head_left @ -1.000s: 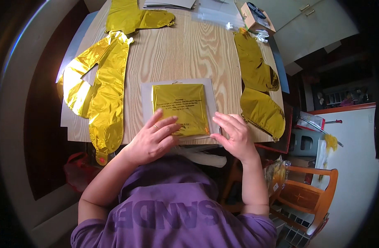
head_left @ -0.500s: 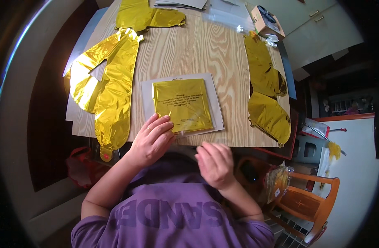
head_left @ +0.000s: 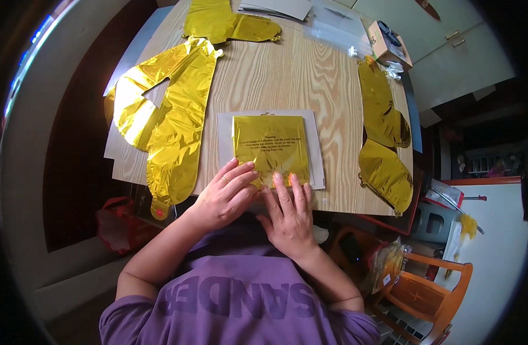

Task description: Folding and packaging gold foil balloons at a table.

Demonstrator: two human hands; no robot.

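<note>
A square of folded gold foil lies in a clear plastic bag on a pale card at the table's near edge. Dark print runs across its front. My left hand grips the packet's near left corner, fingers bent over it and the thumb mostly hidden. Spread fingers of my right hand lie flat on the packet's near edge, just beside the left hand. Nothing is held in the right hand.
Flat gold foil balloons lie on the wooden table: one at left, one at far left, one along the right. Clear plastic sheets and a small box sit at the far right. A wooden chair stands right.
My right hand has come up from the table's edge, uncurled and settled on the packet's near edge. The left hand keeps its hold. The whole view has shifted slightly.
</note>
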